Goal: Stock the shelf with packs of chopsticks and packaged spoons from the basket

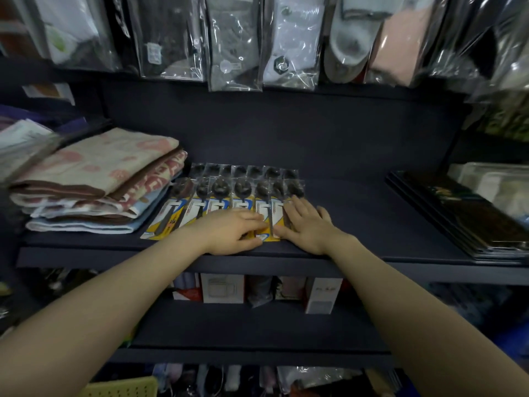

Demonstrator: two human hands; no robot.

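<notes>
Several packaged spoons lie side by side in a row on the dark shelf, their yellow and white cards toward me. A second row of packs lies behind them. My left hand rests palm down on the near ends of the middle packs, fingers curled over their lower edge. Beside it, my right hand lies flat with fingers spread on the rightmost pack. I see no chopstick packs, and the basket itself is hidden apart from a yellow perforated piece at the bottom left.
Folded towels are stacked left of the spoons. Flat dark packages lie in a pile at the right end of the shelf. Bagged socks hang above. Small boxes stand on the shelf below.
</notes>
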